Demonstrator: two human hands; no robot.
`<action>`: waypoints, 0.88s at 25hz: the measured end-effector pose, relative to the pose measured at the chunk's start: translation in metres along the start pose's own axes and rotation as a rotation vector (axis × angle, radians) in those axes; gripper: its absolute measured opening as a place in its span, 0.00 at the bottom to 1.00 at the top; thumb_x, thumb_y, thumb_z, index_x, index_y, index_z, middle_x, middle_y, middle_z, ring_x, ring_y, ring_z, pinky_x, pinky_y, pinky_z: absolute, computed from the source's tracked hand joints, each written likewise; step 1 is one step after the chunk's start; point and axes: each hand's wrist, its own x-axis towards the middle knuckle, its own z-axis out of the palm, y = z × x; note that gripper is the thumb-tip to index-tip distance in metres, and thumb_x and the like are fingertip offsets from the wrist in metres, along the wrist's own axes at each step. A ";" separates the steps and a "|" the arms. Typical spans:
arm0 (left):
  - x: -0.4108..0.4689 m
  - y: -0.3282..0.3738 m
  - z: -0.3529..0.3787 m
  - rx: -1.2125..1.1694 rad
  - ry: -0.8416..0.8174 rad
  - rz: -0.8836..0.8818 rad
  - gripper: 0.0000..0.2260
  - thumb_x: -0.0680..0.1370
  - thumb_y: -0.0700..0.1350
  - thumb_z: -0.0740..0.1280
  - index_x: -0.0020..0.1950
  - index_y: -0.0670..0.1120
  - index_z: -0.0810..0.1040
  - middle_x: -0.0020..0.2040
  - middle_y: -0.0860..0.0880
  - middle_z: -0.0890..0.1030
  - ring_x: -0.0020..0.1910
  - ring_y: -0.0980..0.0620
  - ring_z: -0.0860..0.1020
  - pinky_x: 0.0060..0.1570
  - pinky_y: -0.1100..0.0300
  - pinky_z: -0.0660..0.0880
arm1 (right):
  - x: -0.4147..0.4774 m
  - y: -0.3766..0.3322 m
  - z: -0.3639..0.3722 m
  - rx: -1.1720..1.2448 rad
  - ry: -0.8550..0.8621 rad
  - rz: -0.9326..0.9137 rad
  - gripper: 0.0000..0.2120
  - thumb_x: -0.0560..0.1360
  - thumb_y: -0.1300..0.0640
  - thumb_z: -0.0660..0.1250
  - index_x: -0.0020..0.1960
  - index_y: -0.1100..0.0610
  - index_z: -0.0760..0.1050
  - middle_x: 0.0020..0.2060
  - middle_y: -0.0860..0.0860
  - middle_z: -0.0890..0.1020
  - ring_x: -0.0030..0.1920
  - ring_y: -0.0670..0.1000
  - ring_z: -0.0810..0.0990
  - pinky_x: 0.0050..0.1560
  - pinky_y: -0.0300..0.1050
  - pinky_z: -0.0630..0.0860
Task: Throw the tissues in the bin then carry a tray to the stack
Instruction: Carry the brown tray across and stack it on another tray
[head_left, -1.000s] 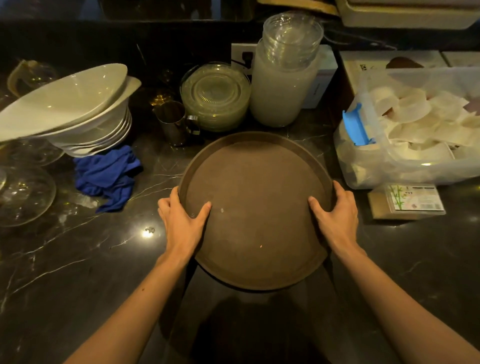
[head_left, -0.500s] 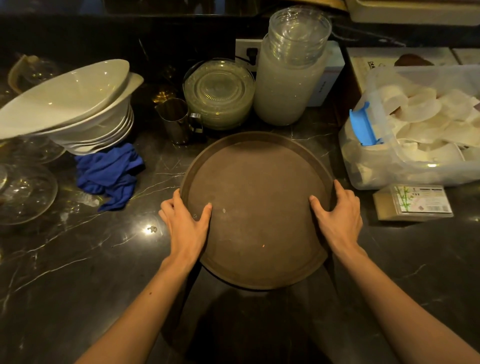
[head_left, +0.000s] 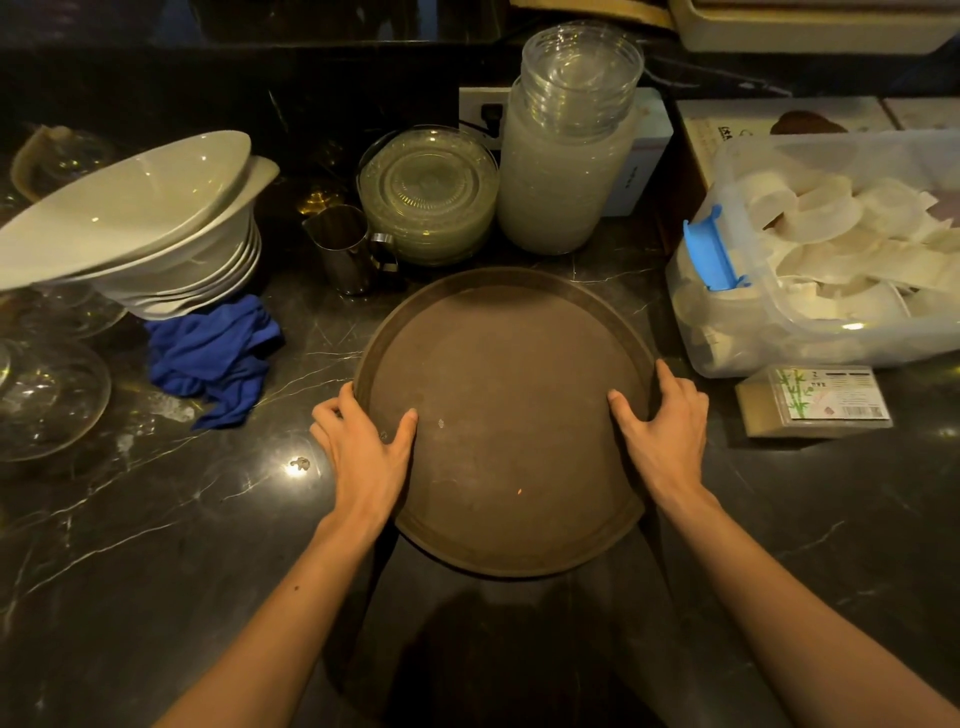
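A round brown tray (head_left: 506, 384) lies in the middle of the dark marble counter (head_left: 156, 545), bare but for a few crumbs. My left hand (head_left: 366, 452) grips its left rim, thumb on the inside and fingers curled over the outer edge. My right hand (head_left: 662, 431) grips the right rim the same way. The tray's near edge hangs over the counter's front edge. No bin and no stack of trays are in view.
Stacked white bowls (head_left: 150, 239) and a blue cloth (head_left: 215, 358) sit at the left, with glass bowls (head_left: 49, 395) beyond. Behind the tray stand a steel jug (head_left: 345, 249), glass plates (head_left: 428, 192) and a frosted stack (head_left: 566, 156). A clear box of paper napkins (head_left: 831, 249) and a small pack (head_left: 813, 400) lie right.
Both hands keep the same hold on the tray's rims. The tray has barely shifted; only the view has moved slightly.
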 end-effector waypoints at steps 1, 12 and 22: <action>0.000 0.000 0.000 0.021 0.007 -0.001 0.36 0.73 0.53 0.71 0.73 0.38 0.60 0.65 0.37 0.63 0.64 0.39 0.62 0.64 0.50 0.63 | 0.000 0.000 0.001 -0.009 0.000 0.001 0.35 0.74 0.44 0.69 0.75 0.60 0.63 0.64 0.60 0.73 0.65 0.60 0.68 0.61 0.55 0.70; 0.000 -0.008 0.007 0.050 0.039 0.027 0.36 0.73 0.56 0.70 0.73 0.39 0.61 0.66 0.38 0.64 0.63 0.39 0.63 0.63 0.48 0.63 | 0.001 0.003 0.002 0.102 0.002 0.056 0.29 0.77 0.47 0.65 0.73 0.58 0.64 0.66 0.59 0.71 0.67 0.59 0.70 0.63 0.53 0.69; 0.000 -0.011 0.008 -0.061 -0.006 0.014 0.37 0.74 0.56 0.70 0.75 0.43 0.57 0.67 0.40 0.64 0.67 0.42 0.64 0.64 0.50 0.66 | 0.006 0.003 0.001 0.137 -0.007 0.097 0.19 0.80 0.51 0.60 0.67 0.60 0.71 0.60 0.61 0.77 0.61 0.61 0.75 0.59 0.52 0.70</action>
